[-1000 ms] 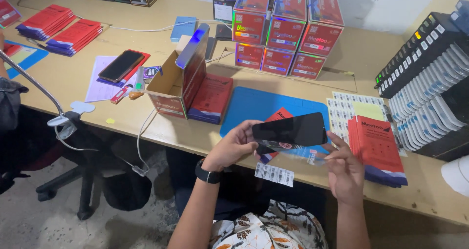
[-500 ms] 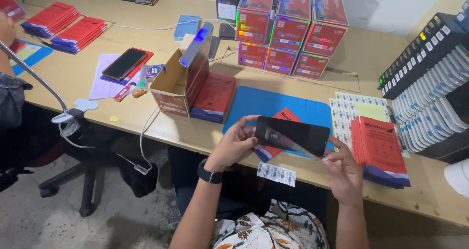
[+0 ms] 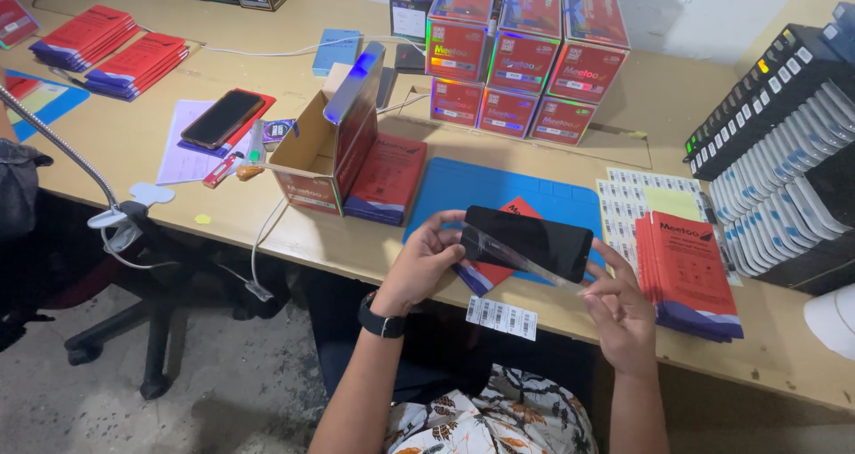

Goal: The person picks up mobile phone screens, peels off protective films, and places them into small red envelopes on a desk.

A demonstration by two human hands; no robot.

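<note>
My left hand (image 3: 426,262) grips the left end of a black phone (image 3: 534,237) held flat above the blue mat (image 3: 463,187). My right hand (image 3: 617,310) pinches the right end of a clear film strip (image 3: 512,256) that stretches across the phone's near edge, lifted off the screen. Under the phone a red and blue packet (image 3: 481,274) lies on the mat. A strip of barcode stickers (image 3: 502,317) sits at the table's front edge. A black watch is on my left wrist.
An open red carton (image 3: 325,155) and red packets (image 3: 386,178) stand left of the mat. A stack of red packets (image 3: 688,271) and sticker sheets (image 3: 643,191) lie to the right. Red boxes (image 3: 521,57) are stacked behind. A tray of white boxes (image 3: 784,178) fills the far right.
The phone has tilted and come lower toward the table edge. My right hand has pulled the clear film further off the screen, toward me.
</note>
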